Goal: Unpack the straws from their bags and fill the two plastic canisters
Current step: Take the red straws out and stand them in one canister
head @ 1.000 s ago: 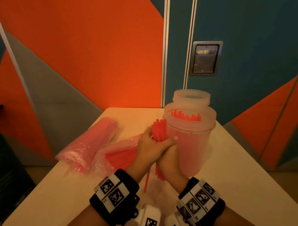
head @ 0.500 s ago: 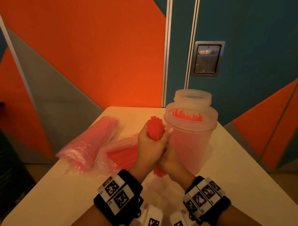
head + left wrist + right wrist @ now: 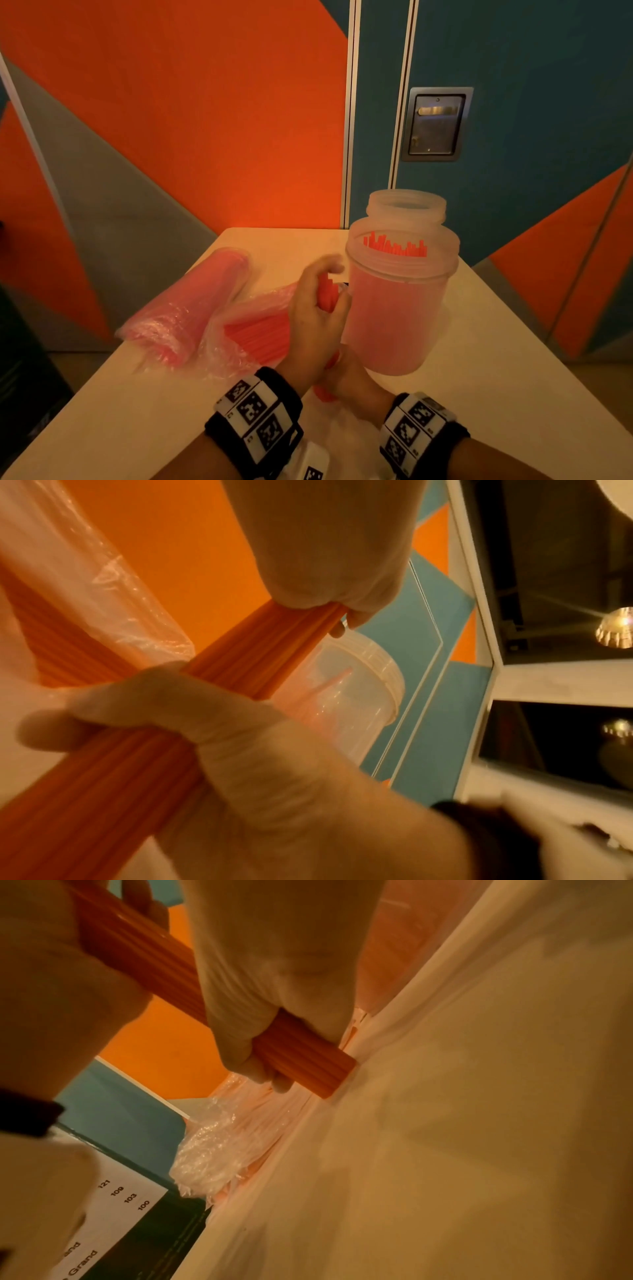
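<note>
Main risk: the straw bundle [image 3: 328, 294] splays or sheds straws when it's lifted and tipped into the front canister [image 3: 397, 308]. Loose upper grip or uneven ends would cause it; strays catch the rim and drop onto the worktop [image 3: 496, 377]. Second risk: knuckles sit just beside the canister wall, so a sideways nudge could tip it, judging by how light it looks.

Right hand [image 3: 346, 371]: nearest, low on the bundle, fingers wrapped tight round it. Bundle's bottom end pokes out just below that fist, at or just above the worktop; can't tell if it touches.

Left hand [image 3: 317, 318]: stacked directly above the right, curled round the upper part of the same bundle, top finger lifted a bit, so a looser hold.

Left of the hands: opened bag [image 3: 246, 329] with straws inside, then a fuller bag [image 3: 191, 301] beyond.

Past the front canister: second canister [image 3: 406, 205], looks empty.
</note>
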`<state>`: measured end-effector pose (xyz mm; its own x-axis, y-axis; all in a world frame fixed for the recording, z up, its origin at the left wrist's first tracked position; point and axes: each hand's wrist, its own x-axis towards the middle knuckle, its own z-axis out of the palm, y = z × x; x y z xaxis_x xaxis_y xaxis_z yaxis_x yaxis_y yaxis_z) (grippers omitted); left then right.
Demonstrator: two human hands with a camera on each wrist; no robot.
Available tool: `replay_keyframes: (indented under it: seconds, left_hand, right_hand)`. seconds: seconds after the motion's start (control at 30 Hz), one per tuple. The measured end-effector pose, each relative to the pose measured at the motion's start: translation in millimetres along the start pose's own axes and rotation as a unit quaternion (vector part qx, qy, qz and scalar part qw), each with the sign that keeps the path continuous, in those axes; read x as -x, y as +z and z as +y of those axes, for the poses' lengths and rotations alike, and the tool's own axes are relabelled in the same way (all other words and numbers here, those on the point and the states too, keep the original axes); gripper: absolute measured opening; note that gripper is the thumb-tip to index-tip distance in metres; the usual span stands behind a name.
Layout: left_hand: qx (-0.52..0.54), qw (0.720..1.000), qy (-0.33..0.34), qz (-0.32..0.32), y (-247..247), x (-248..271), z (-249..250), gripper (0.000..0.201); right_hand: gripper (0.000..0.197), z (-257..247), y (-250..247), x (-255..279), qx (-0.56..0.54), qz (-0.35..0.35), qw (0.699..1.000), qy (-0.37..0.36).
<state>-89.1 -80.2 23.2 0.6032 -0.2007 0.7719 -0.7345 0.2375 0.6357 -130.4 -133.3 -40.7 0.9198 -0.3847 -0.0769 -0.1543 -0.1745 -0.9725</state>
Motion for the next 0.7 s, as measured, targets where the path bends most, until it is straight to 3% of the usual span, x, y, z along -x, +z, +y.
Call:
replay_keyframes:
  seconds: [0.1, 0.27, 0.43, 0.57, 0.7]
  left_hand:
    - [-0.026, 1.0, 0.009, -0.007, 1.7, -0.4, -8.9, 0.022]
    - [0.02, 0.998, -0.054, -0.023, 10.1, -1.2, -12.7, 0.008]
    - [-0.004, 0.998, -0.011, -0.056, 13.9, -4.8, -4.7, 0.013]
    - [-0.007, 0.995, 0.082, -0.057, 12.1, -31.2, 22.2, 0.049]
    - [0.036, 0.989, 0.126, -0.062, 13.6, -80.0, 67.5, 0.032]
  right_hand:
    - [0.028, -6.4, -0.9, 5.0, 0.022, 0.002, 1.0, -0.012]
    - [0.014, -46.9, -5.9, 11.7, 0.055, 0.056, 0.989, -0.127]
    - [0.021, -53.2, -10.1, 22.2, -0.005, 0.054, 0.994, -0.095]
    - [0.022, -80.1, -17.7, 27.1, -0.067, 0.078, 0.986, -0.128]
    - [0.016, -129.0, -35.0, 26.5, -0.002, 0.121, 0.968, -0.219]
